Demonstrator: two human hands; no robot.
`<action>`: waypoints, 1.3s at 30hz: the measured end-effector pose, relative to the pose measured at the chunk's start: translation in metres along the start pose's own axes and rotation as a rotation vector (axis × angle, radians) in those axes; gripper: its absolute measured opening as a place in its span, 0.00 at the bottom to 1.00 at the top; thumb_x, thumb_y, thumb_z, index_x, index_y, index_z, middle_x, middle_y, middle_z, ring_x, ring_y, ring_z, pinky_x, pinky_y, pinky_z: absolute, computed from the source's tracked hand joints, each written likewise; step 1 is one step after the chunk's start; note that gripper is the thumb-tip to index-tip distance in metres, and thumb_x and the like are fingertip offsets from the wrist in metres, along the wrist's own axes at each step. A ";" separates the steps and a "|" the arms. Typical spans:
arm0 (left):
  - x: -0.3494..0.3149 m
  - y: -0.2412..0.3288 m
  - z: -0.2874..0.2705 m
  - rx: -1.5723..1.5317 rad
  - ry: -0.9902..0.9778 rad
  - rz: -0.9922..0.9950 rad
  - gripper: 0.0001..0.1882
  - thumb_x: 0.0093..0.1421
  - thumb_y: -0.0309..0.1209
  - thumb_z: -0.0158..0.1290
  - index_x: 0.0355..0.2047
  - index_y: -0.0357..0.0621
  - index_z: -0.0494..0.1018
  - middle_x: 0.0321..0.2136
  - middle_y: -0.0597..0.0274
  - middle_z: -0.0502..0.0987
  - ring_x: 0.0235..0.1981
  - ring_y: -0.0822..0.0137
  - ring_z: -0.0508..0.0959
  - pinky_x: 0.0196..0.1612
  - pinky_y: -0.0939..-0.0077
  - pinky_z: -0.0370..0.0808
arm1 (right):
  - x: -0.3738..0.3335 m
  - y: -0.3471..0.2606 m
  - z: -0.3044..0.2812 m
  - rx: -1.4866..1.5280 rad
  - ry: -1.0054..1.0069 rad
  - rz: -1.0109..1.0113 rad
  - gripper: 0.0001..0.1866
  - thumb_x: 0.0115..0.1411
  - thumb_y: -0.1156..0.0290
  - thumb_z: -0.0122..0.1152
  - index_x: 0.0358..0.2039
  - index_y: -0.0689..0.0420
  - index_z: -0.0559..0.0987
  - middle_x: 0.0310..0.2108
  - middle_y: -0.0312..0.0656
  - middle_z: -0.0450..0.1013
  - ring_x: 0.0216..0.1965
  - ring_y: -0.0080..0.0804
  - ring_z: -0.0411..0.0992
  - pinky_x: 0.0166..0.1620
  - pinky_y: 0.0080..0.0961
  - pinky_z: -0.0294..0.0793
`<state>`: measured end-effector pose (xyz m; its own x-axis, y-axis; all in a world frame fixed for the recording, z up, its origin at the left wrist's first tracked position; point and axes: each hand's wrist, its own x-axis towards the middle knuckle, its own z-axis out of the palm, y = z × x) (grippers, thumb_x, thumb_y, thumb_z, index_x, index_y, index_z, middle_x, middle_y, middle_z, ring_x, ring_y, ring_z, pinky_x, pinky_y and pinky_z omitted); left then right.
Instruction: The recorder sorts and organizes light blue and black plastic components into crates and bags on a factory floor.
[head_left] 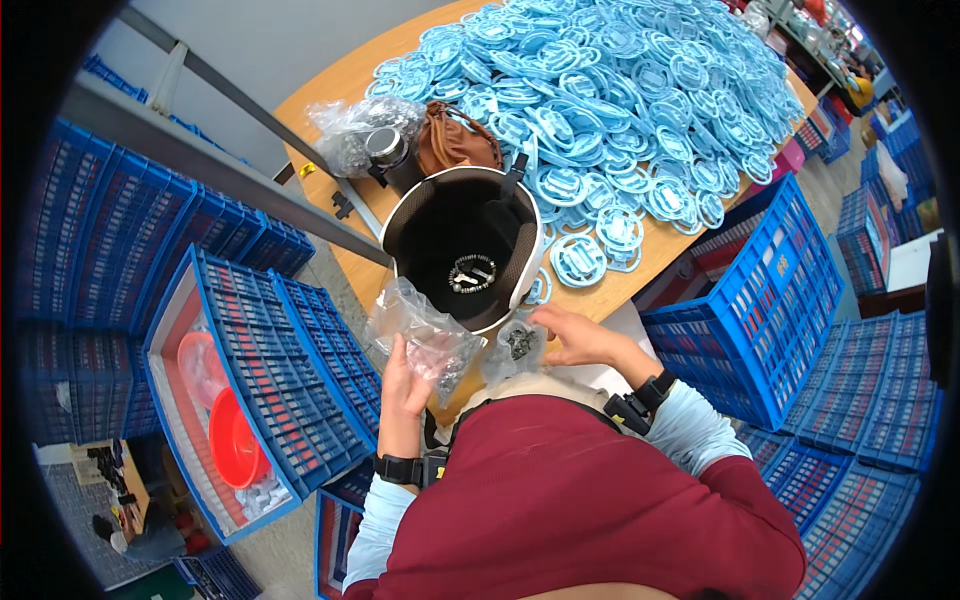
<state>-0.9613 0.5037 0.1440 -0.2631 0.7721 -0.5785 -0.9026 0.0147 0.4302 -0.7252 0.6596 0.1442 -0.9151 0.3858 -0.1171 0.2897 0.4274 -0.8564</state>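
Observation:
Near the table's front edge, my left hand (405, 382) is closed on a clear plastic bag (412, 318) with small pieces in its lower part. My right hand (580, 338) pinches the rim of a second clear plastic bag (515, 362), which stands open with small dark metal pieces showing inside. Just beyond both bags, a helmet (530, 262) rests upside down, its black lining facing up. A beaded bracelet (472, 273) with a small silvery piece lies in the helmet.
A large heap of light-blue oval plastic parts (600, 110) covers much of the wooden table (315, 95). Left of it sit a brown bag (455, 140), a dark flask (392, 160) and a crumpled clear bag (350, 130). Blue crates (770, 310) stand on both sides; one holds a red bowl (235, 440).

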 end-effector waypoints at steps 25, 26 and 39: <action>-0.017 0.002 -0.022 -0.227 -0.116 -0.040 0.28 0.60 0.46 0.28 0.49 0.31 0.52 0.45 0.39 0.62 0.49 0.46 0.62 0.49 0.56 0.62 | 0.004 0.004 0.020 0.481 0.076 0.186 0.08 0.52 0.67 0.50 0.26 0.59 0.68 0.17 0.36 0.63 0.20 0.20 0.62 0.24 0.19 0.63; -0.011 0.001 -0.021 -0.188 -0.103 -0.047 0.28 0.60 0.46 0.29 0.50 0.32 0.52 0.45 0.40 0.62 0.49 0.47 0.62 0.48 0.57 0.63 | 0.004 0.010 0.021 0.410 0.107 0.149 0.08 0.52 0.66 0.50 0.27 0.58 0.68 0.17 0.36 0.64 0.21 0.20 0.63 0.25 0.20 0.63; -0.009 0.004 -0.033 -0.123 -0.022 0.000 0.26 0.58 0.48 0.36 0.47 0.39 0.58 0.46 0.46 0.62 0.47 0.51 0.63 0.47 0.51 0.62 | 0.013 0.008 0.023 0.214 0.177 0.036 0.28 0.45 0.63 0.59 0.45 0.58 0.61 0.40 0.47 0.67 0.43 0.37 0.65 0.44 0.27 0.64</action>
<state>-0.9732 0.4757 0.1283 -0.2566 0.7861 -0.5623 -0.9379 -0.0621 0.3413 -0.7414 0.6491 0.1240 -0.8368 0.5422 -0.0758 0.2383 0.2361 -0.9420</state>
